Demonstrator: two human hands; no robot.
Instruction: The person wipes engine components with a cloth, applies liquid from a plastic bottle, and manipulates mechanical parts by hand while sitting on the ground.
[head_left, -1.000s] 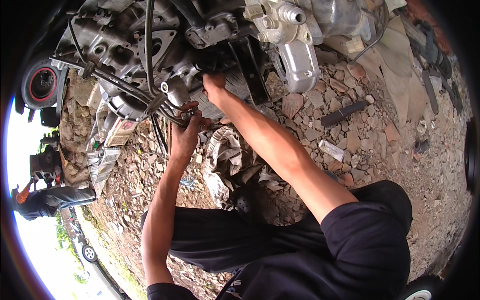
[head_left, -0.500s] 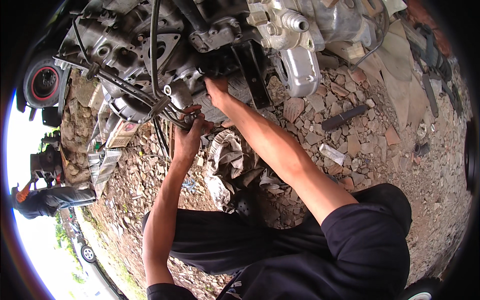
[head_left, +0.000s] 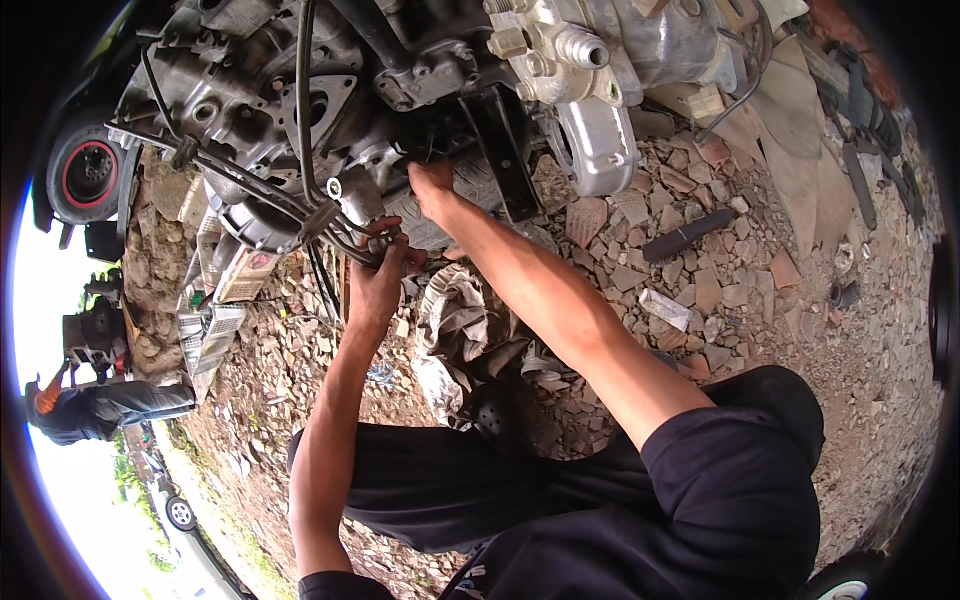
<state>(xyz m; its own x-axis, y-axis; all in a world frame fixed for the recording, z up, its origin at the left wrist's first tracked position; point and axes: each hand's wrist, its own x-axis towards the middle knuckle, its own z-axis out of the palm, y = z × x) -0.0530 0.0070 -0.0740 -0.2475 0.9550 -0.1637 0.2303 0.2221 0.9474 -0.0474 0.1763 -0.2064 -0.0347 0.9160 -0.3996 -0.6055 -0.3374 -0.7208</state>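
Head camera showed the left hand [head_left: 378,272] clenched around black hoses [head_left: 262,190] under the engine [head_left: 330,90]. Right hand [head_left: 432,182] pressed against the engine's underside, fingers hidden, above rubble ground [head_left: 720,290].

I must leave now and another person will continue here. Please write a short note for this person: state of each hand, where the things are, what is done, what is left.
Left hand: closed around the bundle of black hoses under the engine.
Right hand: reaching up into the engine's underside beside the black bracket; its fingertips are hidden, so I cannot tell if it holds anything.
The engine sits over stony ground; a crumpled rag lies below the hands.
Done: nothing visibly removed. Left: the hoses remain attached, and both hands are at the engine.
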